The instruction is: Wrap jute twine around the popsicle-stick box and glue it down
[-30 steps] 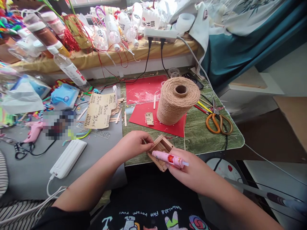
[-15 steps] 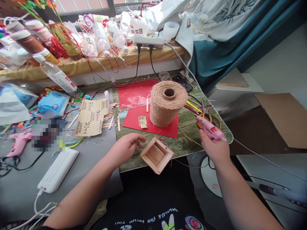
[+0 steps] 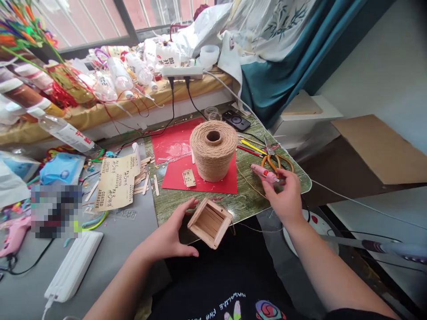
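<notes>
A small open-topped box made of wooden craft sticks (image 3: 216, 240) sits tilted at the table's front edge. Beside its left side, my left hand (image 3: 171, 233) is open, thumb and fingers spread apart around the near corner; whether a fingertip touches the box I cannot tell. My right hand (image 3: 287, 200) grips a pink hot glue gun (image 3: 260, 170) to the right of the box. Behind the box stands a big spool of jute twine (image 3: 213, 155), and a strand of it trails over the table toward my right hand.
Orange-handled scissors (image 3: 280, 161) and pencils lie just beyond the glue gun. Red card sheets (image 3: 170, 178) lie under the spool. Sandpaper (image 3: 115, 186), loose craft sticks (image 3: 156, 186) and a white power strip (image 3: 75, 266) are at the left. A phone (image 3: 236, 120) lies at the back.
My left hand has opened wide and come closer around the box. My right hand has brought the glue gun leftward, nearer the box. The whole view has shifted as my head turned.
</notes>
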The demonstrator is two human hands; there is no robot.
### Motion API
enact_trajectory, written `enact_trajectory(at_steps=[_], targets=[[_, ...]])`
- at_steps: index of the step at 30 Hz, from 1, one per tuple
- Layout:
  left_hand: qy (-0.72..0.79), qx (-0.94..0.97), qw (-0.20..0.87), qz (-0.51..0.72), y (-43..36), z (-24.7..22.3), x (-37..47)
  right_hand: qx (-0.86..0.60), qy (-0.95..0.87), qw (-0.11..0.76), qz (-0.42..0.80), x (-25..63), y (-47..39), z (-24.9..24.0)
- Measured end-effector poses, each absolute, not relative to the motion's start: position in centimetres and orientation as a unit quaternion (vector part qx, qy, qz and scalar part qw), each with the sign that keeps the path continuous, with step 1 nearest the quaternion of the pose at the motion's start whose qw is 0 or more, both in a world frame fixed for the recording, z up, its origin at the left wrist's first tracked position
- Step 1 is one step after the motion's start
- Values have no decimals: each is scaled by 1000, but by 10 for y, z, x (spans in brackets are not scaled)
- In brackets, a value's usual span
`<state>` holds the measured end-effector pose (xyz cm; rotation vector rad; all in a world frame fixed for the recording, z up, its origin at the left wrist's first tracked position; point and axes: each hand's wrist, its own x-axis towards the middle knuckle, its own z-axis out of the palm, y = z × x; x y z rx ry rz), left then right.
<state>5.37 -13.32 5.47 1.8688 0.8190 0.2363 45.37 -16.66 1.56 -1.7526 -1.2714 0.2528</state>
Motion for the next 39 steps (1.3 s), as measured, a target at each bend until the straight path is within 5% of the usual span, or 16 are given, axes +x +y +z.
enact_trajectory(at_steps=[3, 10, 17, 39], targets=[[359, 787, 490, 104, -136, 55, 52, -701, -545, 460, -11, 439, -186, 26], [370, 809, 440, 125, -142, 50, 63, -470, -729, 396, 302, 366, -157, 48], [437, 737, 319, 406, -211, 15, 87, -484, -619, 439, 436, 340, -135, 29], [464, 779, 270, 323, -198, 25, 95, -489, -616, 436, 437, 327, -145, 15]])
